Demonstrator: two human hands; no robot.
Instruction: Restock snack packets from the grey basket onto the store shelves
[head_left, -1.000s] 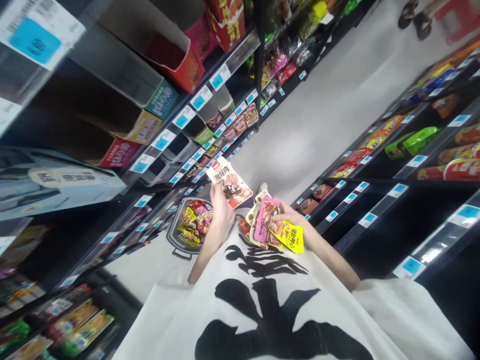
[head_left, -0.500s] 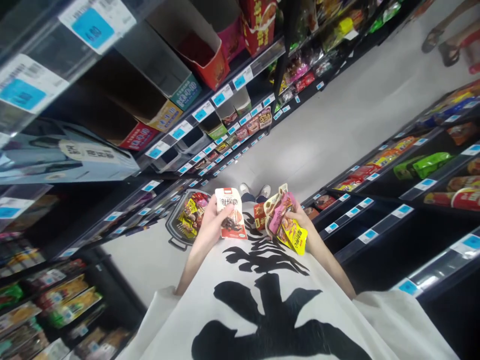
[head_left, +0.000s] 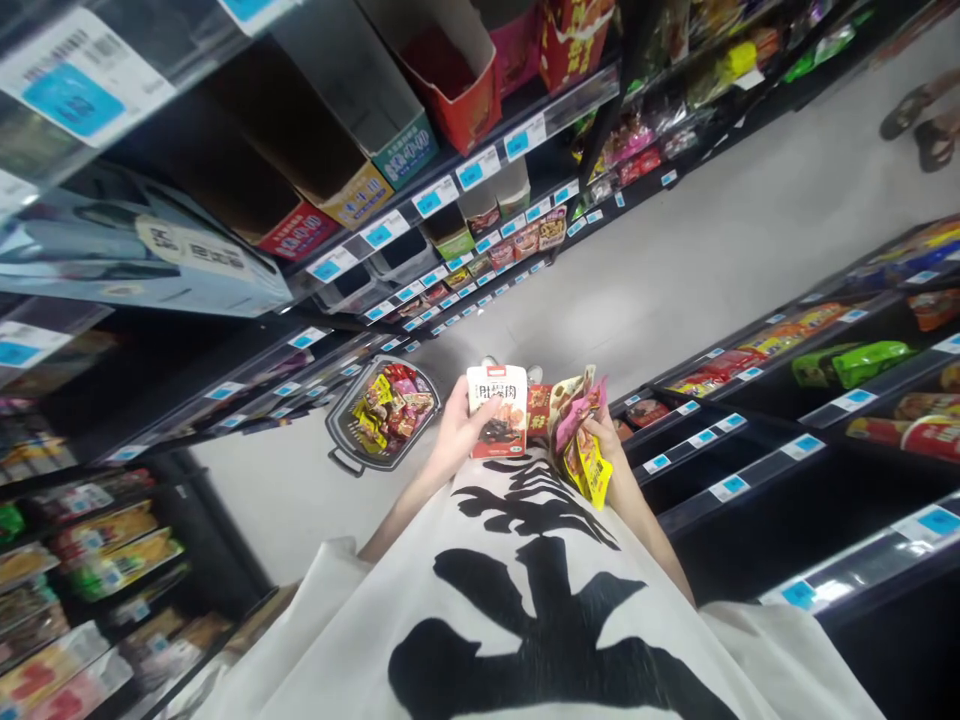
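My left hand [head_left: 463,425] is closed on a white and red snack packet [head_left: 498,412], its thumb lying over the printed front. My right hand [head_left: 604,440] grips several snack packets in a bunch: a yellow one [head_left: 589,472], a pink one [head_left: 576,418] and a cream-brown one [head_left: 570,393]. A red packet [head_left: 538,412] shows between the two hands; what supports it is hidden. Both hands are in front of my white shirt with its black print [head_left: 525,580]. The fingers behind the packets cannot be seen.
A dark shopping basket [head_left: 346,455] with many colourful packets stands on the floor [head_left: 660,270] to the left. Stocked shelves with price tags run along the left [head_left: 386,232] and the right [head_left: 731,485]. Another person's sandalled feet [head_left: 932,148] are at the far upper right.
My left hand has moved right with the white and red packet, closer to the bunch in my right hand. The view has shifted, and more of the basket now shows.
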